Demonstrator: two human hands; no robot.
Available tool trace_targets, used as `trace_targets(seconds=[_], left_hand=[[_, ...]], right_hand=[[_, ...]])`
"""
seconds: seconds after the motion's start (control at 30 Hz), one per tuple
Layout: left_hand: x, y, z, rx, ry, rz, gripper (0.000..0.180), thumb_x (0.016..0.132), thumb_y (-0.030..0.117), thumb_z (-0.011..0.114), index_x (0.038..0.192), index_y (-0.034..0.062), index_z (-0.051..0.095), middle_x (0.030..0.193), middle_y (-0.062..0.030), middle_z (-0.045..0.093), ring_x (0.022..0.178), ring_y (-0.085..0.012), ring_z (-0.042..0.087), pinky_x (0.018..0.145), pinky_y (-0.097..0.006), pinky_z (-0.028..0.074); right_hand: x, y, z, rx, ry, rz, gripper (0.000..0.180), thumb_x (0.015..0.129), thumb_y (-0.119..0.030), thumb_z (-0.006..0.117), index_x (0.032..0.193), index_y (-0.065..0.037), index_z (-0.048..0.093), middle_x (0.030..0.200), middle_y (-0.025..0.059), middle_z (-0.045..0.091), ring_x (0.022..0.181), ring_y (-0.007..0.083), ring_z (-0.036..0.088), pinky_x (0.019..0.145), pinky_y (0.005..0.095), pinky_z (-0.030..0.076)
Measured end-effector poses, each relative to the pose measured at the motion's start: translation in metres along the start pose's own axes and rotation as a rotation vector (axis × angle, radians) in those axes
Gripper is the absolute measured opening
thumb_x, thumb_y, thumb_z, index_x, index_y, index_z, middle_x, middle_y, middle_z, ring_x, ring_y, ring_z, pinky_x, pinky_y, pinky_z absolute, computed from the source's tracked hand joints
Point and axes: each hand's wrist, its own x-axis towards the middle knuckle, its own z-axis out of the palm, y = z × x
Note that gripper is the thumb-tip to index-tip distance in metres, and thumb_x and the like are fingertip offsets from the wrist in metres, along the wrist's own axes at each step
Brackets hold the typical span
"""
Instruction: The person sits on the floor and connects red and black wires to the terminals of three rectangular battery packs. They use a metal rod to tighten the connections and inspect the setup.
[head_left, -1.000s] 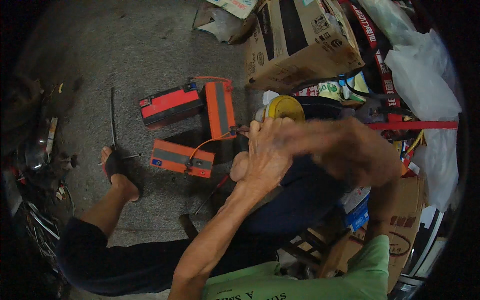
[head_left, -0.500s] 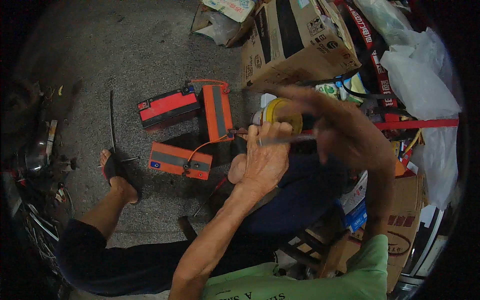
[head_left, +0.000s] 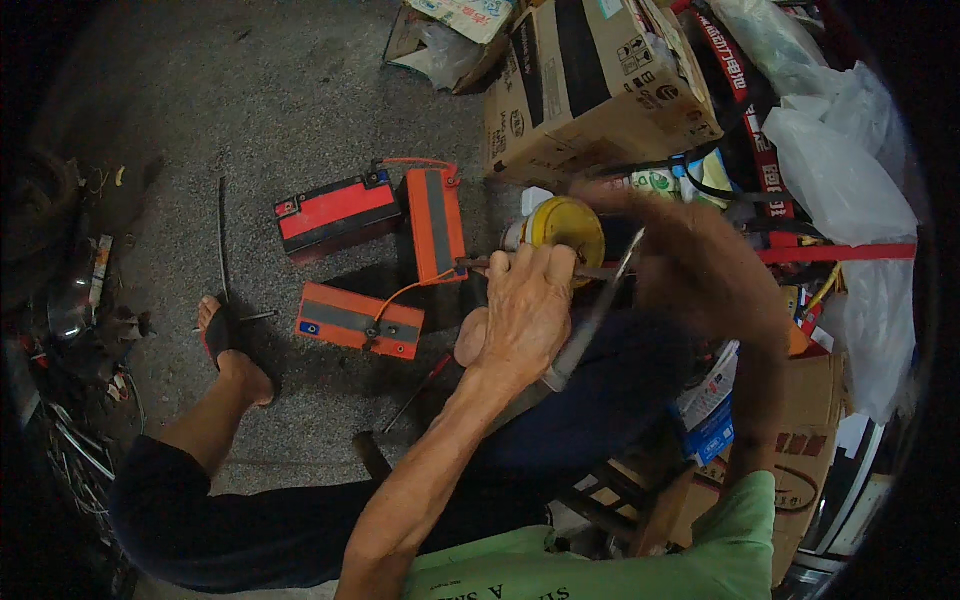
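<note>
Far-left clutter: loose wires (head_left: 85, 455) and dark machine parts lie heaped along the edge of my view.
Thin rod: a dark rod (head_left: 222, 240) lies on the grey floor (head_left: 300, 110), its lower end beside my sandalled foot (head_left: 235, 355).
Red battery: the red-and-black battery (head_left: 338, 215) sits on the floor, turned slightly askew.
Lower orange battery: this orange battery (head_left: 350, 318) with a grey stripe sits nearer to me, just below the red one.
Orange wire: a curved wire (head_left: 402, 291) runs from the lower orange battery across to the near end of the second one.
Screwdriver: a red-handled screwdriver (head_left: 438, 368) lies on the floor below the batteries, its thin shaft pointing toward me.
Second orange battery: the other striped battery (head_left: 435, 225) stands lengthwise away from me, right of the red one, a short wire linking their far ends.
Dark bar: a slim bar (head_left: 482, 263) reaches from that battery's near corner to under my knuckles.
Left hand: my left hand (head_left: 530, 305) is closed over the bar, fingers curled down.
Yellow tin: a round yellow container (head_left: 575, 228) stands just beyond my knuckles.
Pale tool: a long blurred tool (head_left: 590, 335) slants between my hands.
Right hand: my right hand (head_left: 665, 250) is too blurred; I cannot tell its grip.
Right side: a blue package (head_left: 712, 425) and clear plastic (head_left: 840, 170).
</note>
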Motion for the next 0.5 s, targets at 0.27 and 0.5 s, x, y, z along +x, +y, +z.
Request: trace_targets(seconds=[0.27, 0.5], left_hand=[[0.003, -0.01, -0.011, 0.005, -0.009, -0.039, 0.052, 0.072, -0.008, 0.059, 0.123, -0.0007, 0.053, 0.102, -0.0173, 0.06, 0.092, -0.0349, 0.055, 0.079, -0.042, 0.038], [0.009, -0.01, -0.018, 0.008, 0.076, -0.024, 0.046, 0.073, -0.003, 0.063, 0.12, -0.0004, 0.06, 0.087, -0.0145, 0.065, 0.08, -0.0324, 0.063, 0.073, -0.041, 0.045]], right_hand=[[-0.02, -0.008, -0.02, 0.326, -0.478, 0.024, 0.019, 0.086, -0.012, 0.062, 0.103, -0.006, 0.069, 0.089, 0.0114, 0.072, 0.076, 0.02, 0.072, 0.065, 0.0328, 0.056], [-0.086, 0.063, 0.074, -0.169, 0.012, 0.696, 0.016, 0.088, -0.019, 0.062, 0.091, -0.004, 0.066, 0.083, 0.0181, 0.069, 0.071, 0.0345, 0.068, 0.064, 0.0452, 0.054]])
